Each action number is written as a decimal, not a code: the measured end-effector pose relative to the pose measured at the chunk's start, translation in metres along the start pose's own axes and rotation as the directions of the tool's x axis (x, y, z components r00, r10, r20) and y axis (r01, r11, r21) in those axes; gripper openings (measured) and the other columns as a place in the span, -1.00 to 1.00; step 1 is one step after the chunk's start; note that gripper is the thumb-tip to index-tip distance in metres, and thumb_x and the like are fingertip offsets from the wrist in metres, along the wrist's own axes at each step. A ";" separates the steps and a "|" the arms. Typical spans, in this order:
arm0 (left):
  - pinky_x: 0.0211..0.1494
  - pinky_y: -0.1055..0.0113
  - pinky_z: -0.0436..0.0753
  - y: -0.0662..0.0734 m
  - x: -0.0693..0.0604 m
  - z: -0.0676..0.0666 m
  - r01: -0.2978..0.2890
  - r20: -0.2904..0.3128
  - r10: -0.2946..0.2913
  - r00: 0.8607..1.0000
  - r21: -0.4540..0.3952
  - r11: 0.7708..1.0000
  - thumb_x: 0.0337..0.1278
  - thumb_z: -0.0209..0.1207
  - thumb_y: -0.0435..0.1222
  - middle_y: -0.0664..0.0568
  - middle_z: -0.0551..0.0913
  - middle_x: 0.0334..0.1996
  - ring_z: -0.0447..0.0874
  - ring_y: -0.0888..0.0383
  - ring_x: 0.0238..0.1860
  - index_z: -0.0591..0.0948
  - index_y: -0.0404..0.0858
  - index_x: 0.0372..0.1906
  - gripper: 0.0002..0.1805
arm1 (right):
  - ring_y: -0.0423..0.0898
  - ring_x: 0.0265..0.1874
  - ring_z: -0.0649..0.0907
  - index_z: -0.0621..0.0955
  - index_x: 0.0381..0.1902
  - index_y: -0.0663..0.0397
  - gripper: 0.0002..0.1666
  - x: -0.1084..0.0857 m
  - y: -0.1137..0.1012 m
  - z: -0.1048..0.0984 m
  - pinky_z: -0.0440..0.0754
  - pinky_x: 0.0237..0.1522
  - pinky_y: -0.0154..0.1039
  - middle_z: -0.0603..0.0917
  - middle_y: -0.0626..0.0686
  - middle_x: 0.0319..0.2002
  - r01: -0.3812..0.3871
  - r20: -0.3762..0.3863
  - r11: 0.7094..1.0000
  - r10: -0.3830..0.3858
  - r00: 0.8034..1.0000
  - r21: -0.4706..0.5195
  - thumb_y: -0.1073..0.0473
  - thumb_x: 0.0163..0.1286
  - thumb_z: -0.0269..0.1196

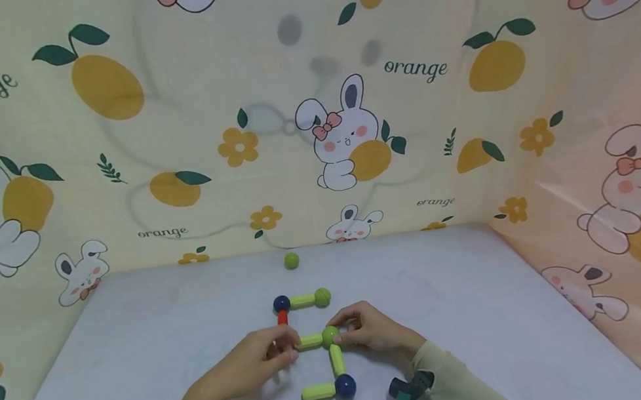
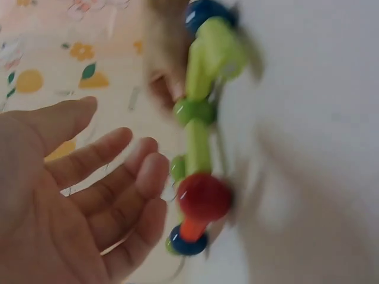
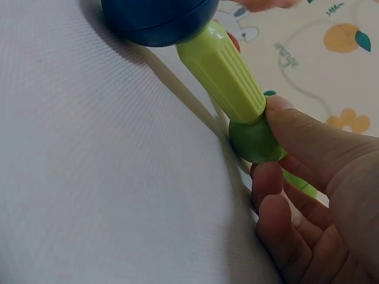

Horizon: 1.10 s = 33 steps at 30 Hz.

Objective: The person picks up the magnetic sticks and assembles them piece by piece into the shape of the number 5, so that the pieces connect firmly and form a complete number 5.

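Observation:
A jointed chain of sticks and balls lies on the white table. My right hand (image 1: 373, 327) pinches its middle green ball (image 1: 330, 336) between thumb and fingers. From that ball a yellow-green stick (image 1: 337, 360) runs to a dark blue ball (image 1: 345, 388), which carries another yellow-green stick (image 1: 319, 393). My left hand (image 2: 100, 189) is beside the red ball (image 2: 204, 197), fingers relaxed and apart from it. In the head view the left hand (image 1: 250, 361) hides that red ball. A red stick (image 1: 282, 317) leads to a second blue ball (image 1: 281, 304), then a yellow-green stick (image 1: 302, 301) and a green ball (image 1: 322, 297).
A loose green ball (image 1: 292, 260) sits near the table's back edge. Behind and beside the white table (image 1: 423, 267) hangs a cloth (image 1: 271, 186) printed with rabbits and oranges. A dark band (image 1: 412, 388) is at the right wrist.

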<state>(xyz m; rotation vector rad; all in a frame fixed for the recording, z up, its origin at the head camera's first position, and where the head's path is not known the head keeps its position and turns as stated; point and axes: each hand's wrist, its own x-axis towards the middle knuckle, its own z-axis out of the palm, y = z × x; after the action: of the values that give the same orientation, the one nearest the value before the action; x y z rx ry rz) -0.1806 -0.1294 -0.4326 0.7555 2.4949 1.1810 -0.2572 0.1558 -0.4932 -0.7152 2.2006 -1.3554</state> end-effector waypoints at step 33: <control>-0.06 0.19 0.69 -0.060 0.093 -0.053 0.229 -0.216 -0.264 0.940 -0.175 0.958 0.50 0.06 -0.25 -0.25 0.69 -0.04 0.68 0.09 -0.19 0.54 -0.39 0.18 -0.65 | -0.31 -0.61 0.47 0.70 0.08 0.09 -0.65 0.002 0.001 0.000 0.47 -0.50 -0.45 0.73 0.09 -0.01 -0.005 0.004 1.000 0.005 1.000 -0.010 0.16 0.36 0.37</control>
<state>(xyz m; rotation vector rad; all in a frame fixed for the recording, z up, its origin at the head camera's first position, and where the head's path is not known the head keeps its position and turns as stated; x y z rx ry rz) -0.3019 -0.1419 -0.4489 0.2633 2.5562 1.4121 -0.2589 0.1550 -0.4944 -0.7157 2.2058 -1.3400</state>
